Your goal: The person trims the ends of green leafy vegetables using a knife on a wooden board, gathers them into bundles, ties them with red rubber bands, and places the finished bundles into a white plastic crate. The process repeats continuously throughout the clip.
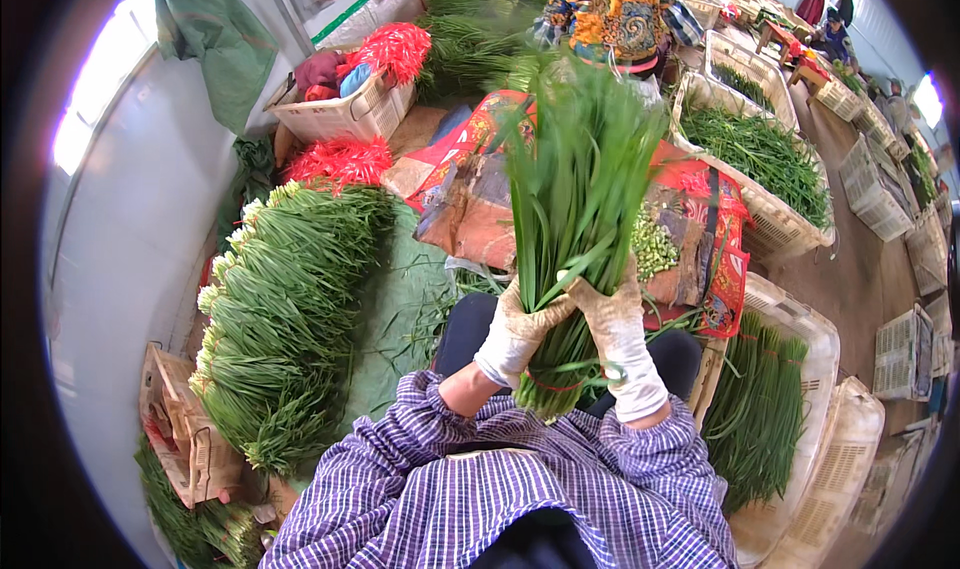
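Observation:
Between my two gloved hands stands a thick bundle of garlic chives (574,186), its leaf tips pointing away from me and blurred. A red band (553,381) rings it near the pale cut ends, just above my lap. My left hand (519,330), in a soiled white glove, grips the bundle's left side. From the right, my right hand (613,325), gloved alike, closes around the stems, its thumb across the front. Behind the bundle lies a worn brown pad (476,213) on a red patterned cloth (724,284). Short trimmed stem ends (654,245) are heaped there.
A long stack of tied chive bundles (289,321) lies at left on a green sheet (386,329). Red plastic strips (341,162) lie beyond it, near a loaded crate (352,111). At right stand crates of loose greens (761,149) and bundles (761,404). Another person (611,14) is ahead.

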Available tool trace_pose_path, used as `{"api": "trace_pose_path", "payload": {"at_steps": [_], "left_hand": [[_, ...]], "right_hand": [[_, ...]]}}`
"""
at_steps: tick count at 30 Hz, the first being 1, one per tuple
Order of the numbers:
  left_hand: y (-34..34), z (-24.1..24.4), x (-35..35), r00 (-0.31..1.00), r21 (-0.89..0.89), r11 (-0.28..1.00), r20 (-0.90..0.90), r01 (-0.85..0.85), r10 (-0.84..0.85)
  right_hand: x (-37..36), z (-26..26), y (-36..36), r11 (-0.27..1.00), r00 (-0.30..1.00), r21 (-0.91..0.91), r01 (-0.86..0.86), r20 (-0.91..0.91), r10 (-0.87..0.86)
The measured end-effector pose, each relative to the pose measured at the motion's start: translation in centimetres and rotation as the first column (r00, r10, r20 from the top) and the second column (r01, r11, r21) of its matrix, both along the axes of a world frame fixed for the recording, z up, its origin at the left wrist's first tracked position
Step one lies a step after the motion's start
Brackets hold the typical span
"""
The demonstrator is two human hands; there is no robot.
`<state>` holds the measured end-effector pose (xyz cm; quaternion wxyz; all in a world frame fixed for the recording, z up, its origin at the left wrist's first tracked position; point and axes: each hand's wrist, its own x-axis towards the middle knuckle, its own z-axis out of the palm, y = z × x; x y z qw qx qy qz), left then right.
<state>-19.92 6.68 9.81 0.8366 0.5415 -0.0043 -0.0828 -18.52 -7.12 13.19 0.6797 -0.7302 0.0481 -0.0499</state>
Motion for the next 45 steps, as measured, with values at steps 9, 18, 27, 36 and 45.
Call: {"api": "trace_pose_path", "payload": {"at_steps": [9, 18, 27, 36, 45], "left_hand": [[1.1, -0.4, 1.2, 0.968, -0.292, 0.945, -0.237, -0.147, 0.077], [0.3, 0.4, 1.2, 0.944, -0.244, 0.950, -0.308, -0.197, 0.117], [2.5, 5.6, -1.1, 0.974, 0.308, 0.951, 0.203, 0.033, -0.100], [-1.3, 0.2, -0.4, 0.883, -0.287, 0.887, -0.200, 0.361, -0.424], [-3.1, 0.7, -1.0, 0.982, -0.150, 0.973, -0.038, 0.177, -0.185]], "right_hand": [[1.7, -6.2, -7.0, 0.947, 0.939, 0.245, 0.206, 0.223, -0.262], [-7.6, -5.0, -5.7, 0.996, 0.959, 0.091, 0.013, -0.285, 0.014], [-8.4, -5.8, -6.0, 0.573, 0.898, 0.809, -0.130, -0.149, 0.414], [-9.5, -5.2, -5.8, 0.434, 0.835, 0.863, -0.258, -0.027, 0.549], [-1.5, -1.7, -5.9, 0.990, 0.972, 0.139, 0.015, 0.231, -0.048]]}}
